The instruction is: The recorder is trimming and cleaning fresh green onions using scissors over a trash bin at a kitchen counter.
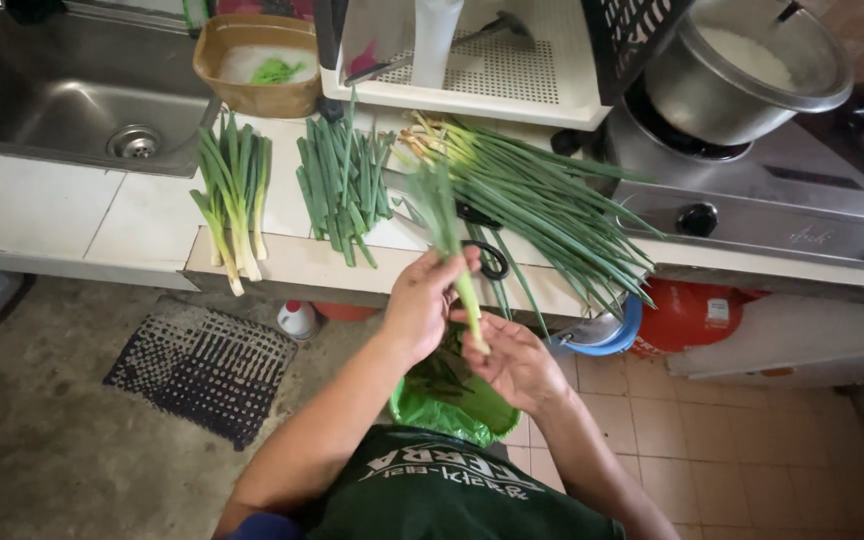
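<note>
Both hands grasp one green onion (452, 235) over the green bag (452, 410): left hand (420, 300) pinches the stalk, right hand (512, 360) clenches the root end, so scraps drop in.

Counter edge crowded: trimmed pale-stemmed scallion bunch (235, 200), cut green leaf pile (344, 185), long loose scallion heap (542, 205) over black-handled scissors (490, 258). Narrow gaps between piles. Open room left, on white tiled counter (42, 205) beside steel sink (72, 110).

Counter (42, 215) as landmark: sink (72, 110) set in its left, stove (772, 200) at its right bearing a pot (742, 65), scallion bundles (237, 195) on its front edge, bag (452, 405) below it.
</note>
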